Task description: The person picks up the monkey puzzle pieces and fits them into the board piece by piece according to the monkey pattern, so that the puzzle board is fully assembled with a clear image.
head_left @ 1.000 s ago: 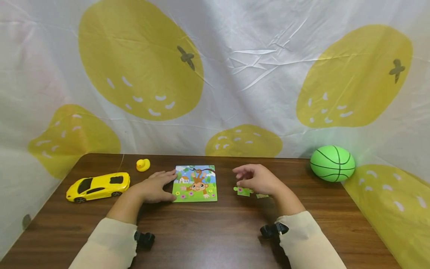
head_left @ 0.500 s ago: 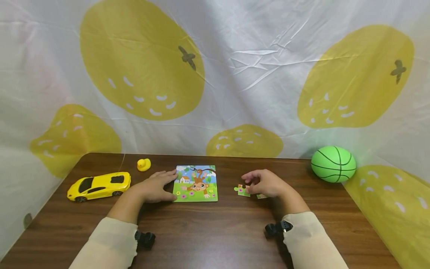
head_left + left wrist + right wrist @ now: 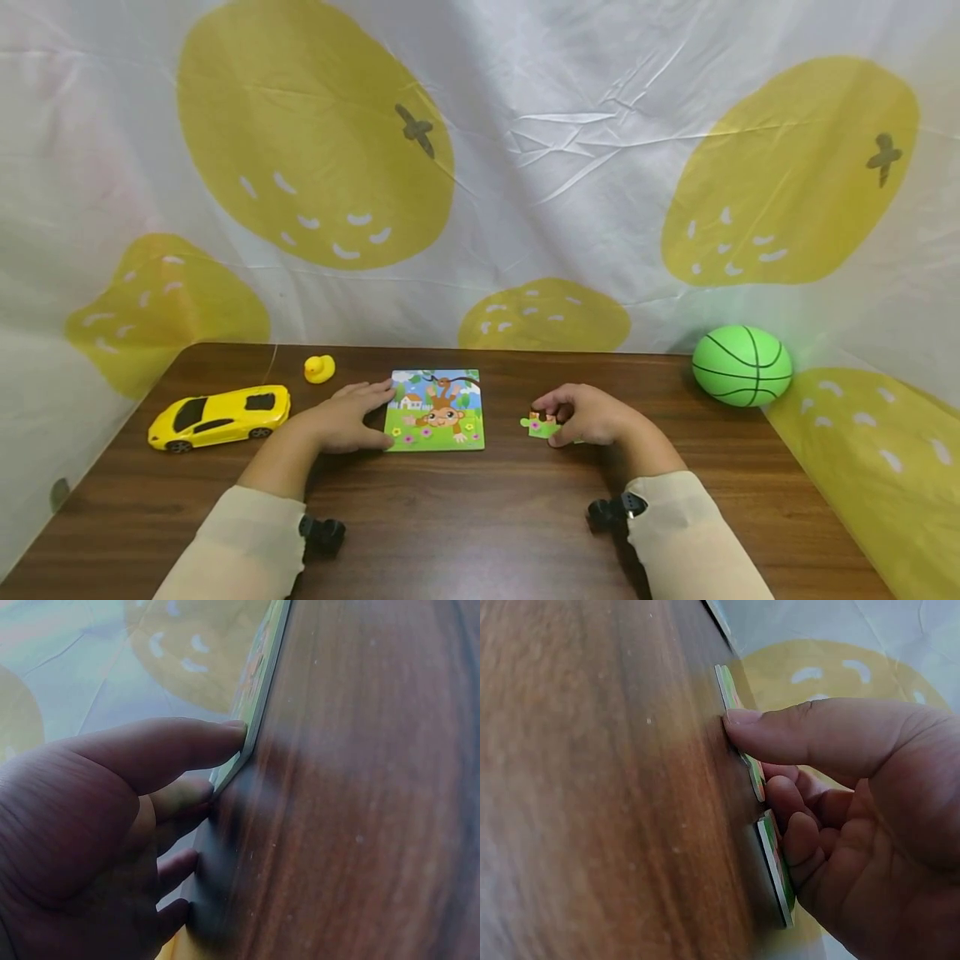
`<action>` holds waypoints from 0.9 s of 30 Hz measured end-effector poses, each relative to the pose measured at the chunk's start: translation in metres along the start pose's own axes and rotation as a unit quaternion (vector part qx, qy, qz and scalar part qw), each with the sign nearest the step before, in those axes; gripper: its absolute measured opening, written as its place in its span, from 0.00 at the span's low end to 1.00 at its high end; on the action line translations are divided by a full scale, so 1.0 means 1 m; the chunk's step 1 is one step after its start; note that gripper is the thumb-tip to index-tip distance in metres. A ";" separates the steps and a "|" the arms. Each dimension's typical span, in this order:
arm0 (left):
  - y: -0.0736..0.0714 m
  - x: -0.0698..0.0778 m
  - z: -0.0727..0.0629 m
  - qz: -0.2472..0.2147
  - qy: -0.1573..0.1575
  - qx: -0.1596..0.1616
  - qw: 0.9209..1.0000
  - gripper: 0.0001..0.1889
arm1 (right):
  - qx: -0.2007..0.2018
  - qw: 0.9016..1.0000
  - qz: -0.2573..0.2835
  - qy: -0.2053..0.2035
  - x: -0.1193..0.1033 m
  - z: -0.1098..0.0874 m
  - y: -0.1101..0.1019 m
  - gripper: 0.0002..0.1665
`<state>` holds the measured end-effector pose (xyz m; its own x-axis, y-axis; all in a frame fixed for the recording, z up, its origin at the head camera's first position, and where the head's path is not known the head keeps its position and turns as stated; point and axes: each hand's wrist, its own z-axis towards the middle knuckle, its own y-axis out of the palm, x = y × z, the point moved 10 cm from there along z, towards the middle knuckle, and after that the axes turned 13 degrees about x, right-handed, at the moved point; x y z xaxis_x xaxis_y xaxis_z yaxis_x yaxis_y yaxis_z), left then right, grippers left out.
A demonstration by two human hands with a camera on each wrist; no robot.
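A square jigsaw puzzle (image 3: 435,408), printed with an upside-down monkey, lies flat on the wooden table. Along its left side rests my left hand (image 3: 347,418), fingers extended, the thumb tip on the near left corner; the left wrist view shows the thumb against the puzzle's edge (image 3: 264,686). To the right, my right hand (image 3: 588,415) pinches a green puzzle piece (image 3: 538,429) between thumb and fingers, the thumb on its near edge. A second puzzle piece (image 3: 777,870) lies beside it under the curled fingers, mostly hidden in the head view.
A yellow toy car (image 3: 221,417) stands at the left, with a yellow rubber duck (image 3: 319,368) behind it. At the back right sits a green ball (image 3: 742,365) with black lines. A fruit-print curtain (image 3: 555,208) hangs right behind the table (image 3: 465,525).
My right hand has come down and slightly right onto the green puzzle piece, its thumb and fingers closing around it. My left hand keeps its place at the puzzle.
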<state>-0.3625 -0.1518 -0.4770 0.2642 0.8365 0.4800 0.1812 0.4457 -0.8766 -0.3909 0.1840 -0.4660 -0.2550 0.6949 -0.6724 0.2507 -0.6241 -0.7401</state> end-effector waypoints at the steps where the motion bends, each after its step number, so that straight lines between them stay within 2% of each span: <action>1: 0.000 0.000 0.000 -0.001 0.000 0.000 1.000 0.49 | 0.001 1.000 -0.002 0.000 0.000 0.000 0.000 0.34; 11: -0.003 0.004 -0.003 0.003 -0.003 0.001 1.000 0.49 | 0.009 1.000 -0.015 0.004 -0.004 -0.001 -0.001 0.31; 22: -0.001 0.003 -0.002 0.005 0.000 0.003 1.000 0.49 | 0.035 0.999 -0.024 0.004 -0.013 -0.003 -0.006 0.24; 27: -0.002 0.003 -0.003 0.004 -0.001 0.002 1.000 0.49 | 0.038 0.999 -0.021 -0.009 -0.025 -0.001 -0.005 0.16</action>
<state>-0.3595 -0.1516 -0.4736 0.2635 0.8406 0.4732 0.1751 0.4407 -0.8804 -0.3845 0.1701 -0.4460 -0.2805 0.7155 -0.6399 0.1681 -0.6197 -0.7666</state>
